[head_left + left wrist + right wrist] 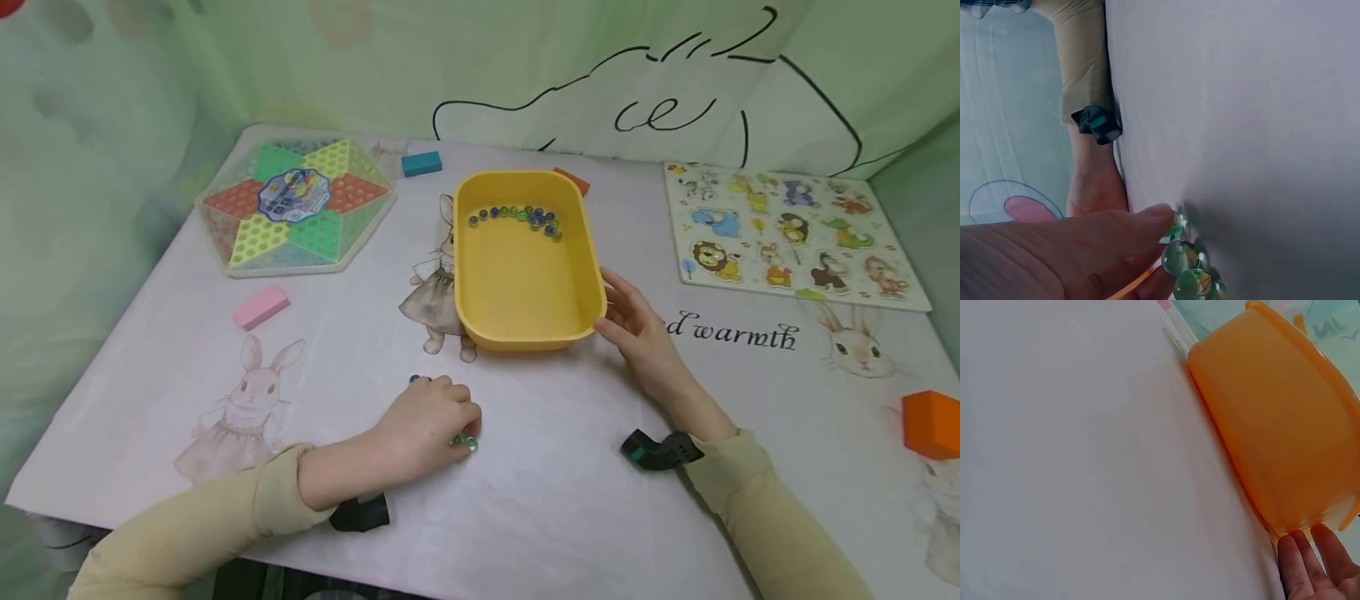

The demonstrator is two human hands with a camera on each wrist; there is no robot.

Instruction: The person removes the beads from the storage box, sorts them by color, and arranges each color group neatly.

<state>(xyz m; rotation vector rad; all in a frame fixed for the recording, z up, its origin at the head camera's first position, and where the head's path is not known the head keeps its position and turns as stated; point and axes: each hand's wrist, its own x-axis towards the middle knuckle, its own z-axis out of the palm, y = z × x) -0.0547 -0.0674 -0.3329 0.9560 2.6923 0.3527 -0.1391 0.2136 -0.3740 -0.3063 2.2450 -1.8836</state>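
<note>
A yellow plastic tub (525,292) stands on the table with several blue and green glass marbles (521,213) toward its far end. My right hand (641,342) is at the tub's near right side, its fairly straight fingers (1294,562) touching the outer wall. On the table in front of the tub, my left hand (427,421) is curled, palm down, around several clear green marbles (1180,257). In the left wrist view the thumb lies against one of them; the other fingers are partly hidden. A blue marble (415,379) shows just beyond the left knuckles.
A Chinese checkers board (296,207) lies at the back left, an animal puzzle board (795,233) at the back right. Around the table are a pink block (261,307), a blue block (422,163), a red-orange block (573,181) behind the tub, and an orange block (932,425).
</note>
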